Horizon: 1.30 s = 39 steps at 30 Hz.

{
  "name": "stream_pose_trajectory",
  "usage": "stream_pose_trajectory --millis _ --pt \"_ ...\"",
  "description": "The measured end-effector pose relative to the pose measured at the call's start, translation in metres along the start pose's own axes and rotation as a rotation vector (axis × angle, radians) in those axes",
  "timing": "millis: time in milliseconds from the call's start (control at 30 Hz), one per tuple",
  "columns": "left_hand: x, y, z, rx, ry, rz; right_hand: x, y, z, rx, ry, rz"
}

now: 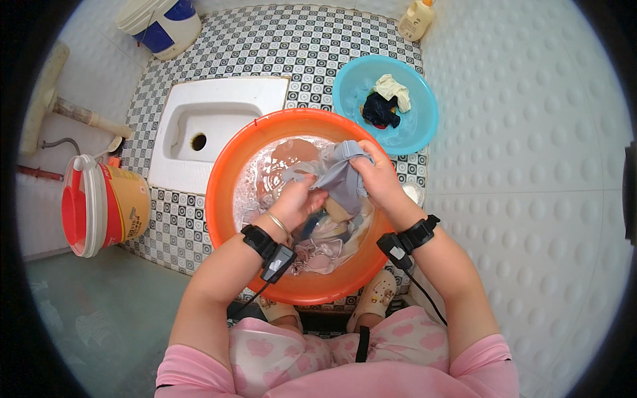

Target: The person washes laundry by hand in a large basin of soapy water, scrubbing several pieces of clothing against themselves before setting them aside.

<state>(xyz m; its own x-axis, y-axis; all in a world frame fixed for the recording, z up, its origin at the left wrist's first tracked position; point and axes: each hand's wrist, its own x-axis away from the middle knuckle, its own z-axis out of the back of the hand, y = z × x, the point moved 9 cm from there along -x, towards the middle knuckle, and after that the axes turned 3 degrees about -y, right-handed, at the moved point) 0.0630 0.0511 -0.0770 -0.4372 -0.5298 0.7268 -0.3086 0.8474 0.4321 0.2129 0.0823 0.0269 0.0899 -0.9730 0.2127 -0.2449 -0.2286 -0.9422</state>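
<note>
An orange plastic basin (pixel 225 171) with sudsy water stands on the floor before me. Over it, my right hand (pixel 379 175) grips a grey-blue cloth garment (pixel 343 174) by its upper edge. My left hand (pixel 298 200) is at the garment's left side, palm turned up and fingers partly curled; whether it grips the cloth I cannot tell. Wet clothes lie in the basin below, among them a pink garment (pixel 321 254) near the front and beige and dark blue cloth partly under water.
A light-blue basin (pixel 423 119) holding dark and cream clothes stands beyond, at the right. A squat toilet (pixel 161 164) lies left of the orange basin. Buckets stand at the left (pixel 124 201) and upper left (pixel 184 37). A bottle (pixel 415 21) stands by the right wall.
</note>
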Motion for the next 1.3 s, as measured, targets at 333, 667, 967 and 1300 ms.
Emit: stream_pose_trajectory --millis 333,667,967,1300 --pt "0.029 0.007 -0.076 0.185 -0.286 0.138 0.005 -0.046 -0.028 0.281 0.052 0.231" --pt "0.009 -0.02 -0.069 0.238 -0.635 0.034 0.022 -0.039 -0.051 0.726 0.126 0.66" --pt "0.009 -0.002 -0.046 0.128 -0.252 -0.117 0.031 -0.019 -0.056 0.64 0.123 0.48" --pt "0.021 0.014 -0.048 0.213 -0.11 -0.124 0.03 -0.022 -0.05 0.875 0.068 0.404"
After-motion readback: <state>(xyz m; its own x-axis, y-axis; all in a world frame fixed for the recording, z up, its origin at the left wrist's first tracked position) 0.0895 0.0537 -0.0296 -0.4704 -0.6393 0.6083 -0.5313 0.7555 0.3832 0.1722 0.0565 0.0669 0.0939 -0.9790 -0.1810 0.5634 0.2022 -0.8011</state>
